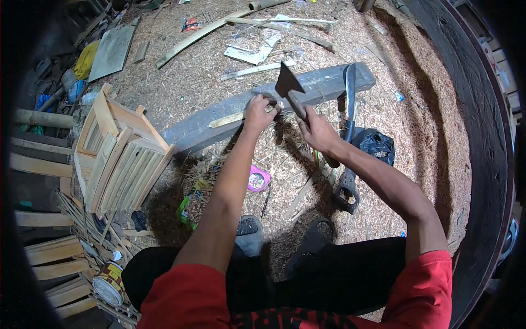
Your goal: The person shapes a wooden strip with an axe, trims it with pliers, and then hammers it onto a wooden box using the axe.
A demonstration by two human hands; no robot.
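My left hand (261,114) is closed around a pale wooden strip (227,119), pressing it against a long grey timber beam (205,120). The strip's near-left part lies along the beam, and its middle is hidden under my fingers. In my right hand (322,131) is a hatchet with a dark, flared blade (289,82) and a wooden handle. Its blade is raised just above the beam, to the right of my left hand. Further right, a machete (350,96) rests across the beam with its dark handle toward me.
Left stands a slatted wooden frame (129,159), beside a patterned bucket (109,283). Between my feet and the beam lie a pink-edged container (258,179), a black plastic bag (378,146) and a dark tool handle (347,192). Curved wooden strips (203,38) lie beyond, on shavings.
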